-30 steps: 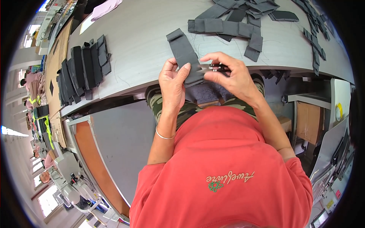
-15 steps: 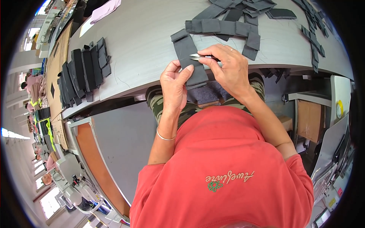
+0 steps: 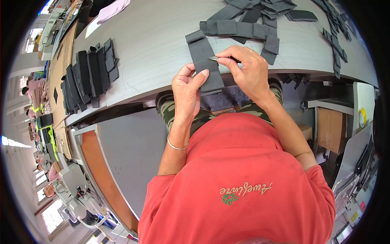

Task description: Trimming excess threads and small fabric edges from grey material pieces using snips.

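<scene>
A dark grey fabric strip [image 3: 200, 51] with a folded upper end lies partly over the table's front edge. My left hand [image 3: 187, 87] is closed on its lower left side, the thumb pressed on top. In my right hand [image 3: 245, 71] is a pair of thread snips [image 3: 213, 58], mostly hidden by the fingers. The pointed metal tips rest together at the strip's right side, close to its surface; whether they touch it I cannot tell. A chain of similar grey pieces [image 3: 243, 28] stretches just beyond my right hand.
Stacked dark fabric pieces [image 3: 89, 77] lie on the table's left part. More grey strips [image 3: 260, 8] are heaped at the back, with others [image 3: 335, 44] at the far right. Pink sheets [image 3: 113, 10] sit at the back left. A cardboard box [image 3: 331, 128] stands below the table.
The snips' blades have gone from parted to closed. My right hand has moved slightly right, and the strip has shifted a little to the right as well.
</scene>
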Tool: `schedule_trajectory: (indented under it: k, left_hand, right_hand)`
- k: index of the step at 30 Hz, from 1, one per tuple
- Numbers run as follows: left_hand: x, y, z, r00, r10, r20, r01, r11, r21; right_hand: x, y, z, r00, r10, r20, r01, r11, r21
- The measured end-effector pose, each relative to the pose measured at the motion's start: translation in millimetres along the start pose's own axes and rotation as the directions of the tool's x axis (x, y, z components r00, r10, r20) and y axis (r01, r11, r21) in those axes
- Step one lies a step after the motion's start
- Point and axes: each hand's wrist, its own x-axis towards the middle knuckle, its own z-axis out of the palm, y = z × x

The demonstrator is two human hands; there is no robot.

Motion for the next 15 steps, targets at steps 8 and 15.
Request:
schedule_trajectory:
  k: [8, 15]
  left_hand:
    - [-0.8, -4.8, 0.9, 0.989, 0.135, 0.054, -0.142, 0.975, 0.168]
    - [-1.6, -3.7, 0.1, 0.994, 0.090, 0.061, -0.101, 0.968, 0.231]
  right_hand:
    - [2.3, -6.4, -2.6, 0.980, 0.123, 0.153, -0.155, 0.964, 0.218]
    - [1.5, -2.7, 1.9, 0.990, 0.047, 0.131, -0.073, 0.977, 0.203]
